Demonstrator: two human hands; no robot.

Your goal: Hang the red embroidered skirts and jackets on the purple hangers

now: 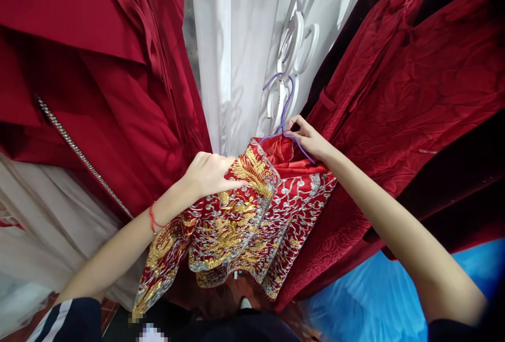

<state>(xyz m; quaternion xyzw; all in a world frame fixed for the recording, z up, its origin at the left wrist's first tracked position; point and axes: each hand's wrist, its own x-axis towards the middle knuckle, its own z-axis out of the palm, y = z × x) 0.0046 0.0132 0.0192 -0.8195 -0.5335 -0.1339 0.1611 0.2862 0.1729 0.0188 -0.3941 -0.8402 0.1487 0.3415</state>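
Observation:
A red jacket (pixel 232 231) with dense gold and silver embroidery hangs in front of me on a purple wire hanger (pixel 292 89). My left hand (pixel 211 173) grips the jacket at its left shoulder, thumb over the embroidered front; the other fingers are mostly hidden. My right hand (pixel 307 138) pinches the hanger just below its hook, at the neck. The hook points up and does not touch anything I can make out. Red lining shows at the open collar. One sleeve (pixel 161 258) dangles at the lower left.
Dark red gowns (pixel 130 100) hang close on the left, one with a beaded trim. A patterned red garment (pixel 418 79) hangs on the right. Behind the hanger stands white scrolled metalwork (pixel 291 42) before white drapery (pixel 236 42). Blue fabric (pixel 366 294) spreads at lower right.

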